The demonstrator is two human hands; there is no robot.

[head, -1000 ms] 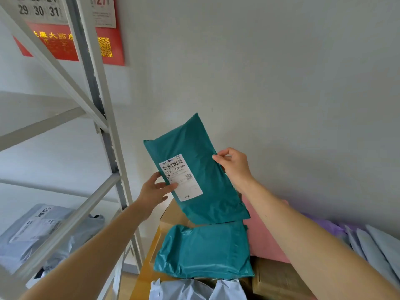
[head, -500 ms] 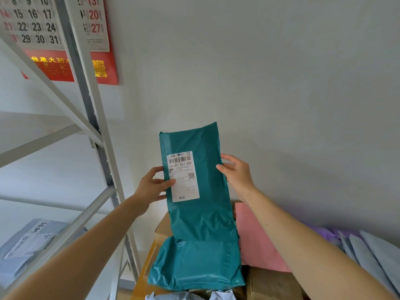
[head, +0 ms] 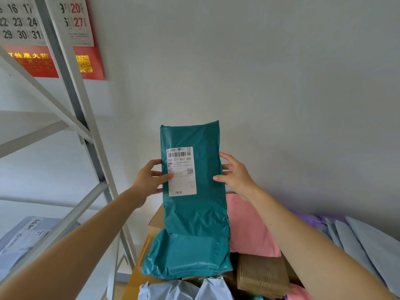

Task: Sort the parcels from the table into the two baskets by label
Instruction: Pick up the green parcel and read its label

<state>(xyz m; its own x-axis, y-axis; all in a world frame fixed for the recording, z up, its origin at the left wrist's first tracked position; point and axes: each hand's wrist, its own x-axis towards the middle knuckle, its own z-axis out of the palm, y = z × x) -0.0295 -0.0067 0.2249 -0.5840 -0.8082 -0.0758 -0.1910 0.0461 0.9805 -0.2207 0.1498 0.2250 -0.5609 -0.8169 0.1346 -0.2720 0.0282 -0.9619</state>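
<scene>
I hold a teal plastic parcel [head: 205, 204] upright in front of the wall, its white shipping label [head: 180, 171] facing me. My left hand [head: 149, 180] grips its left edge, thumb on the label. My right hand [head: 234, 175] grips its right edge. Below it on the table lie a second teal parcel [head: 186, 256], a pink parcel [head: 251, 230], a brown paper-wrapped parcel [head: 262, 276] and white parcels [head: 179, 290]. No basket is in view.
A grey metal shelf rack [head: 71, 87] stands at the left, with grey parcels [head: 23, 237] on a lower shelf. Pale grey and purple mailers [head: 355, 237] lean at the right. A red wall calendar [head: 86, 40] hangs behind the rack. The table's yellow edge [head: 138, 263] shows below.
The teal parcel has turned from tilted to upright with its label squared to me. Both hands have shifted with it and keep their hold on its edges.
</scene>
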